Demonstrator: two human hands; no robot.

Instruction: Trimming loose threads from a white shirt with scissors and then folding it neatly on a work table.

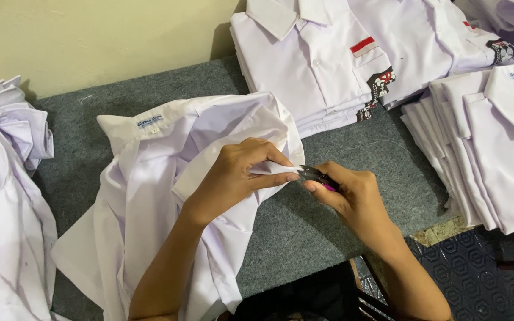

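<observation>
Both hands meet mid-worktop: our left hand (pixel 233 175) pinches a shirt (pixel 168 196) corner that points rightward, and our right hand (pixel 349 193), just beside it, grips small snips (pixel 313 174) whose tip touches that corner.

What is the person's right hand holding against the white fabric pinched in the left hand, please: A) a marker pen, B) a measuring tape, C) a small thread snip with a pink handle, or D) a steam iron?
C: the right hand grips a small dark-bladed thread snip with a bit of pink showing, its tip at the fabric tip pinched by the left hand on the open white shirt.
</observation>
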